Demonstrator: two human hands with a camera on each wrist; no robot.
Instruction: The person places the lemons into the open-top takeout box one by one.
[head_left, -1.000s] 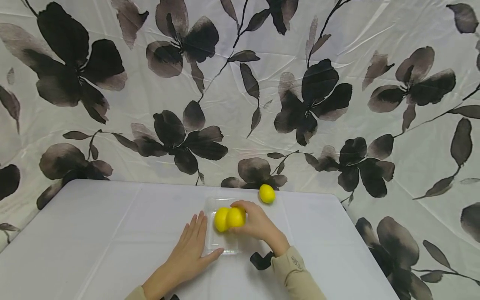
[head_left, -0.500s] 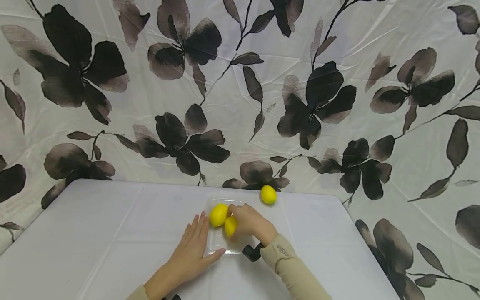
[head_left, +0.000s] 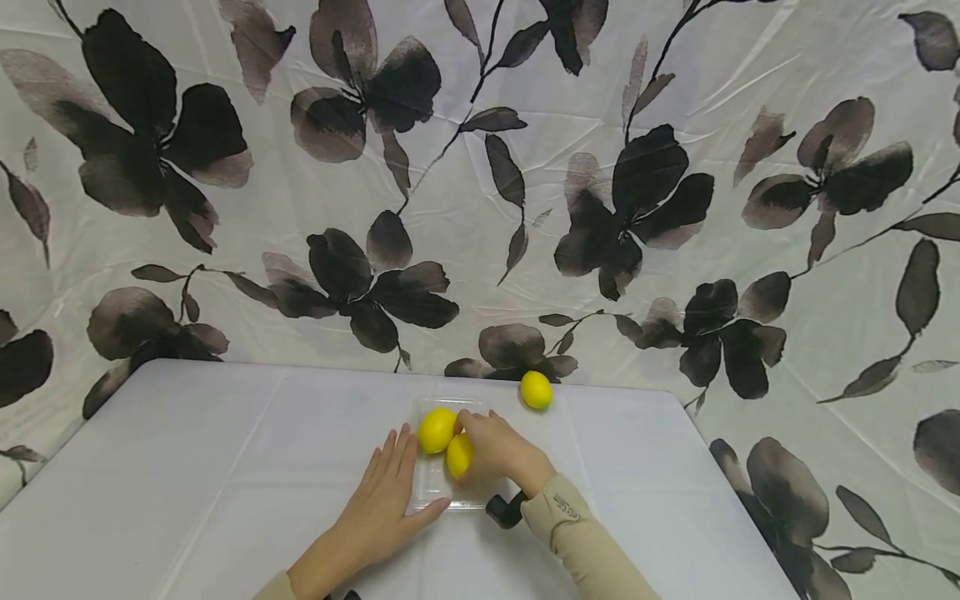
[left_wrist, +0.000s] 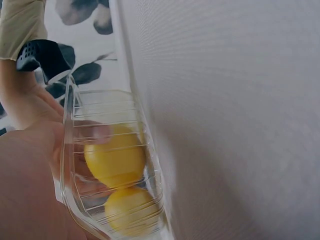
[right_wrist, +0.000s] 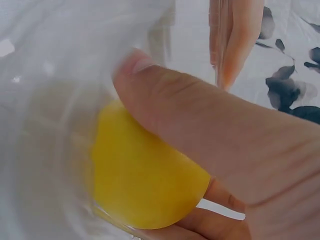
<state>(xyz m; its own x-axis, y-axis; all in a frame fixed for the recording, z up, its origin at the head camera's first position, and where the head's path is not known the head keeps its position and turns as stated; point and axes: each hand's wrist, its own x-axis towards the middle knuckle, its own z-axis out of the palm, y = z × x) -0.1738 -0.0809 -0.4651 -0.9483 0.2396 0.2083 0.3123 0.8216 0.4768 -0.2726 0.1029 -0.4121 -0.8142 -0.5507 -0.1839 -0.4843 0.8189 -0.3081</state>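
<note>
A clear plastic box [head_left: 431,493] with ribbed walls stands on the table and holds two yellow lemons. My right hand [head_left: 501,450] reaches into it and grips the nearer lemon [head_left: 459,456], thumb on one side and fingers round the other, as the right wrist view shows with that lemon [right_wrist: 145,175] close up. The farther lemon [head_left: 437,430] lies beside it at the box's left side. My left hand [head_left: 382,500] lies along the box's left wall, fingers straight and thumb by the near edge. Through the ribbed wall [left_wrist: 107,100] both lemons show in the left wrist view.
A third lemon [head_left: 536,390] sits by the table's back edge, right of the box. White cloth covers the table [head_left: 187,467]. Behind it hangs a flower-printed curtain [head_left: 480,183]. A black wrist camera [head_left: 504,510] sits under the right sleeve.
The right hand has brought its lemon down and nearer inside the box. The other lemon has shifted slightly left. The left hand has stayed at the box's side.
</note>
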